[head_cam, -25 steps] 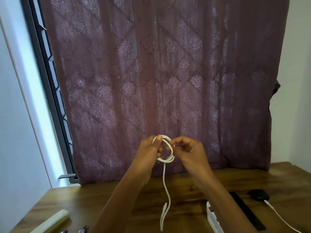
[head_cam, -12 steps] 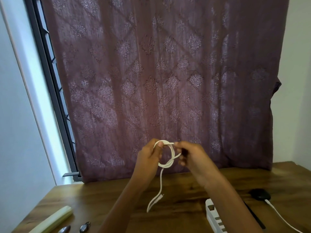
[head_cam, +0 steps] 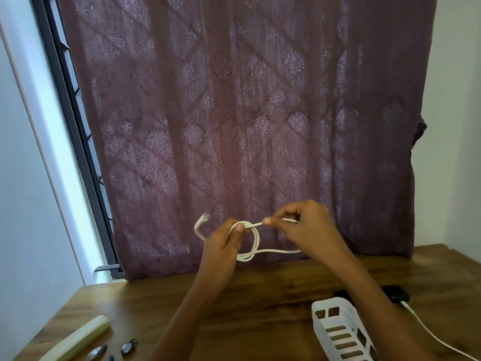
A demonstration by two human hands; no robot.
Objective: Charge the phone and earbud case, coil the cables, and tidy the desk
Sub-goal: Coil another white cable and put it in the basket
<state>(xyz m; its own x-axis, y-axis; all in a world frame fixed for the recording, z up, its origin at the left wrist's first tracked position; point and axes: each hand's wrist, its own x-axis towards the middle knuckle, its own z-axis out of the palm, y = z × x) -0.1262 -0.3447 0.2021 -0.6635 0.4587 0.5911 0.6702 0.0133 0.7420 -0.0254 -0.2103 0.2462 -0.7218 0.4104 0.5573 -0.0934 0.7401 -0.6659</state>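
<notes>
I hold a white cable (head_cam: 256, 243) coiled into a small loop above the wooden desk (head_cam: 260, 303). My left hand (head_cam: 223, 246) pinches the loop at its top between thumb and fingers. My right hand (head_cam: 309, 227) pinches a strand of the cable and stretches it sideways to the right. The cable's loose end sticks up blurred at the left of my left hand. A black device (head_cam: 397, 293) lies at the right of the desk with another white cable (head_cam: 429, 332) plugged into it.
A white slotted plastic holder (head_cam: 338, 332) stands at the front right, partly behind my right forearm. At the front left lie a pale long object (head_cam: 78, 340) and small metal items (head_cam: 128, 347). A purple patterned curtain (head_cam: 247, 113) hangs behind the desk.
The hanging tail of the cable has swung up to the left of my left hand. My right hand has pulled a strand out to the right. The camera has tilted down a little.
</notes>
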